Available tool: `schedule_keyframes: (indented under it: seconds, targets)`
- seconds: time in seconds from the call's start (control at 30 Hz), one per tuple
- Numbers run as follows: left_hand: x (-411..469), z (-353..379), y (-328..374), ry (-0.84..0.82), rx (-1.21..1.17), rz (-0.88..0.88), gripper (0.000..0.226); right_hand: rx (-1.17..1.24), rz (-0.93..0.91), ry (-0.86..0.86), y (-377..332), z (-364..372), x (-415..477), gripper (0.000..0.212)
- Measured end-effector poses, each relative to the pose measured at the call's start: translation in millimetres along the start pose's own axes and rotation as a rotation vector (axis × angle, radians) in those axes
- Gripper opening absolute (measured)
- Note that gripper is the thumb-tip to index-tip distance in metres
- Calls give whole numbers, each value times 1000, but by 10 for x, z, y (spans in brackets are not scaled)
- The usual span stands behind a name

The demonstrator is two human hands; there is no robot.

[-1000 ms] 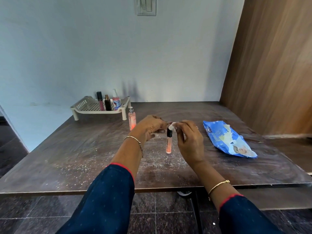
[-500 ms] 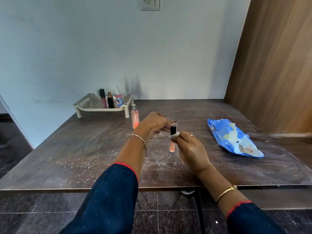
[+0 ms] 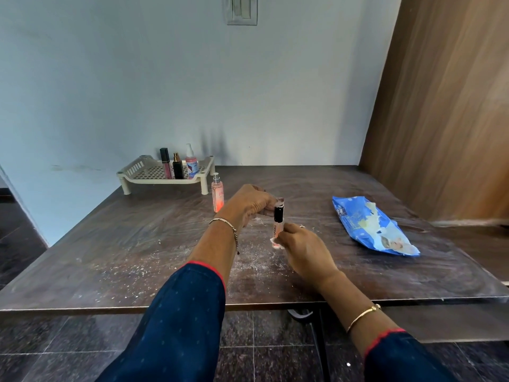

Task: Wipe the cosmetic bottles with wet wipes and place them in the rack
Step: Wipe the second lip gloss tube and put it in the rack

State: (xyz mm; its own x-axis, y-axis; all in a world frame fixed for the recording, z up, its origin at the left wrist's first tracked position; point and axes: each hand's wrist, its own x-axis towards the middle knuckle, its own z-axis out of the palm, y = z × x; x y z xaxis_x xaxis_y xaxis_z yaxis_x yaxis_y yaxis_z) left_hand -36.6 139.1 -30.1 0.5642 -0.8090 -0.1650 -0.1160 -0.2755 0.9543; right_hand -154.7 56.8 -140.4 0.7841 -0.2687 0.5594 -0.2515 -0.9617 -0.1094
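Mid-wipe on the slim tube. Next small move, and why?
Probably draw the white wet wipe down off the bottom of the slim peach tube with a black cap. The right hand pinches the wipe round the tube's lower end, the left hand pinches the cap, so the stroke looks nearly done.

rack (image 3: pixel 129 175) left part free | three bottles (image 3: pixel 178 169) crowd its right | spray bottle (image 3: pixel 217 194) upright before right leg | wipes pack (image 3: pixel 371 227) aside

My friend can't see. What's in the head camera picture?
A person's left hand pinches the top of a small peach bottle while the right hand wraps a wipe round its lower part. Behind, three bottles stand in a rack, a pink bottle stands on the table beside it, and a blue pack lies right.
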Motion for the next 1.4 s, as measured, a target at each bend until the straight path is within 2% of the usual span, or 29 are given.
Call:
schedule_keyframes:
  seconds: [0.17,0.27,0.37,0.53,0.7,0.8,0.9,1.0,1.2,1.4]
  targets:
    - [50,-20,-28,27,16,4,17,-8,-42,284,-67,-282,215,17]
    - [105,-30,-45,30,1,9,21,-29,-64,375,-73,-356,301,16]
    - [110,-25,-41,15,-27,27,17,-53,-80,347,-63,-278,239,15]
    - [106,-22,-33,15,-53,24,9,-57,-77,265,-42,-116,68,26]
    - [118,-24,-31,24,-29,28,14,-55,-63,304,-26,-205,210,10]
    - [97,-28,-4,19,-43,42,11,-50,-65,309,-20,-198,226,11]
    - [61,-16,8,18,-27,29,9,-39,-82,262,-32,-96,70,26]
    - [84,-5,-11,23,12,13,14,-31,-86,210,-49,-71,-18,31]
    - [122,-15,-24,36,-40,51,28,-45,-42,294,-45,-231,227,14]
    - [181,21,-174,76,13,192,13,27,-56,270,-28,-170,120,16]
